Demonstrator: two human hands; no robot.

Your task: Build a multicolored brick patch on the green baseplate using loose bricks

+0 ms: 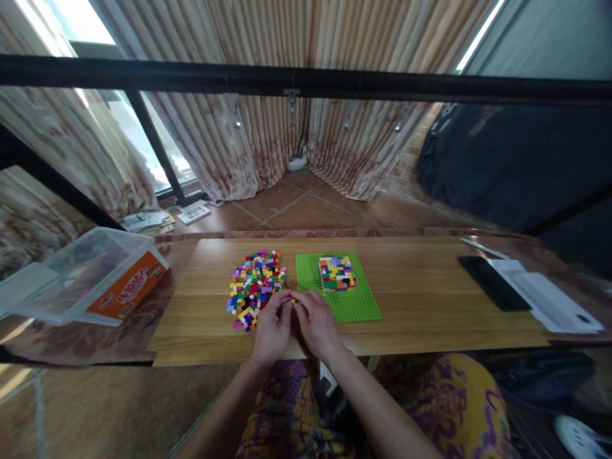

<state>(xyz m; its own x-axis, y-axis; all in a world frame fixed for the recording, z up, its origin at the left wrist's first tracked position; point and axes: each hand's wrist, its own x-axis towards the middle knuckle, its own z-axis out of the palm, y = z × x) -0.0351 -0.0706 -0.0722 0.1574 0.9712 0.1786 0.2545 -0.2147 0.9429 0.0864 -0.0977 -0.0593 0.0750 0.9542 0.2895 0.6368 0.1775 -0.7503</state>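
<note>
My left hand [273,325] and my right hand [316,322] meet over the table's front part, fingertips pinched together. Between them shows a bit of yellow, likely a small toy brick [293,301], mostly hidden by the fingers. Just beyond my left hand spreads a loose pile of small multicoloured building bricks [258,280]. To the right of the pile lies a green studded baseplate [366,306], close to my right hand. On its upper middle stands a multicoloured block of joined bricks [337,274], with several colours on its top and front.
The wooden tabletop [415,280] runs left to right. At left sits a clear plastic box [95,255] with an orange label. A black phone-like slab [495,284] and a white flat item [564,303] lie at right. A dark bar [306,80] crosses above, before curtains [268,38].
</note>
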